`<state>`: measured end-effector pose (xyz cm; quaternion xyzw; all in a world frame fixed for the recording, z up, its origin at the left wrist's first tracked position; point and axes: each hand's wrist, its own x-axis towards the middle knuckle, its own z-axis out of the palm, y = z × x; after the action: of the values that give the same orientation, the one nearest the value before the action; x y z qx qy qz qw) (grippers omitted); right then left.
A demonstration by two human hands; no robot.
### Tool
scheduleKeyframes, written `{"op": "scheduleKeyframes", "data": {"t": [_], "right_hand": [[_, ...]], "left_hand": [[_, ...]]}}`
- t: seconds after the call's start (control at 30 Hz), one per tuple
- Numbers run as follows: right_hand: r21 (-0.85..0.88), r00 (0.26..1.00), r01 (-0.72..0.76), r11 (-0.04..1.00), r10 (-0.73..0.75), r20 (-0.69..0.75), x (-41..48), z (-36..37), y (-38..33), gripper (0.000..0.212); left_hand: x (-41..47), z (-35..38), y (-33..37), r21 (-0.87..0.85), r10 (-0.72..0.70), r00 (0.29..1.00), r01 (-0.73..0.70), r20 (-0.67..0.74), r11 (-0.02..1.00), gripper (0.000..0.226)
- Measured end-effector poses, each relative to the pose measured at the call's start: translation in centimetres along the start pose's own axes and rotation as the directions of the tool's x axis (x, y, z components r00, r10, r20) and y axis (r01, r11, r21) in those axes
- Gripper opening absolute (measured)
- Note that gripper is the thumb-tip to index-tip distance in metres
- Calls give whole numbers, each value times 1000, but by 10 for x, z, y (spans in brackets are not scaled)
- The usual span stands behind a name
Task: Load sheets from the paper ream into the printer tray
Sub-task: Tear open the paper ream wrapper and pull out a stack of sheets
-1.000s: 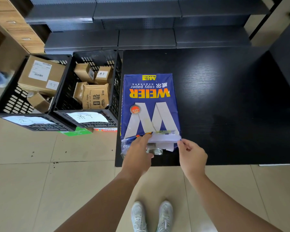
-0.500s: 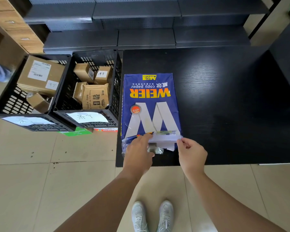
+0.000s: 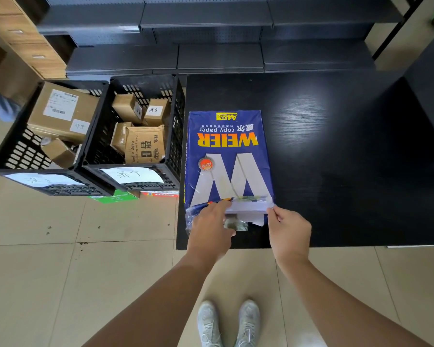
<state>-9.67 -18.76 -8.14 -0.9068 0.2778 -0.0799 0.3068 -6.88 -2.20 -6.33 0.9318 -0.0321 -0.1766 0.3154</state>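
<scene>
A blue paper ream (image 3: 227, 156) marked "WEIER copy paper" lies flat on the black table (image 3: 336, 159), its torn-open end toward me. White sheets (image 3: 248, 206) show at that end under loose wrapper flaps. My left hand (image 3: 211, 229) rests on the opened wrapper at the near left corner, fingers pressing into the opening. My right hand (image 3: 288, 229) pinches the near right corner of the wrapper by the sheets. No printer or printer tray is in view.
Two black plastic crates (image 3: 145, 176) (image 3: 18, 156) with cardboard parcels stand on the floor left of the table. Dark metal shelving (image 3: 211, 53) runs along the back. A dark cabinet edge (image 3: 431, 78) rises at the right. My shoes (image 3: 228, 324) stand on the tiled floor.
Both hands stay at the ream's open end with only slight shifts of the fingers; the ream has not moved.
</scene>
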Motion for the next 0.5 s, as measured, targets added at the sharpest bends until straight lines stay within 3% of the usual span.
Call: {"op": "scheduleKeyframes", "data": {"t": [0.13, 0.33, 0.5], "right_hand": [[3, 999, -25, 1000, 25, -36, 2, 3, -1, 41], [246, 956, -281, 928, 294, -16, 7, 0, -17, 15], [352, 887, -457, 816, 444, 123, 4, 0, -17, 24]], "left_hand": [[1, -1, -1, 13, 13, 1000, -13, 2, 1000, 64], [-1, -2, 0, -9, 14, 999, -14, 32, 1000, 73], [-9, -4, 3, -97, 31, 999, -29, 13, 995, 70]]}}
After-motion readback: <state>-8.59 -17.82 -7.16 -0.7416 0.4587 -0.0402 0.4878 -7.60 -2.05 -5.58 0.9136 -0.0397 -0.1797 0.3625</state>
